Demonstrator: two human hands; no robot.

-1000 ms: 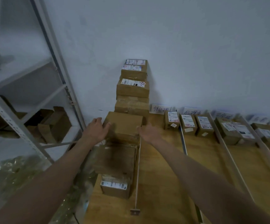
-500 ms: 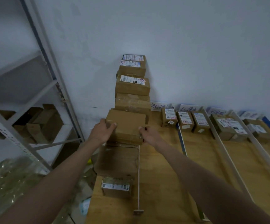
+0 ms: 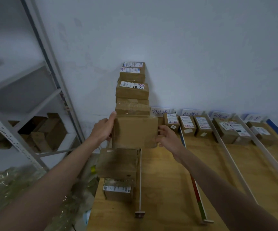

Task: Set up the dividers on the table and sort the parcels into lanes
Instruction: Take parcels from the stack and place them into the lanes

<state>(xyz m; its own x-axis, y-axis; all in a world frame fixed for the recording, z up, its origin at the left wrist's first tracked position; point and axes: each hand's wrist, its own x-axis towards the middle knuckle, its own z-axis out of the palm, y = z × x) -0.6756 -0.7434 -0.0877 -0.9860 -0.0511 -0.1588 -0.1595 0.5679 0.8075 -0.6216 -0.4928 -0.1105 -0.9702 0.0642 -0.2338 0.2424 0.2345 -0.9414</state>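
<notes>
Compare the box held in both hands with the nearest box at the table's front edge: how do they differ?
The held box is larger and shows plain cardboard; the front box is smaller with a white label. The left hand and right hand grip the held box's sides; the front box lies under another box. Both are brown cardboard.

Your leftmost lane is packed: a stack of parcels (image 3: 132, 90) rises against the wall (image 3: 185, 47), and two more boxes (image 3: 117, 164) fill the near stretch beside the thin divider (image 3: 140, 180). Right of that divider, bare worktop (image 3: 165, 189) gives you free passage (only its far end holds small parcels (image 3: 187, 125)). Further right, slanting rails (image 3: 231, 159) bound narrower lanes.
</notes>
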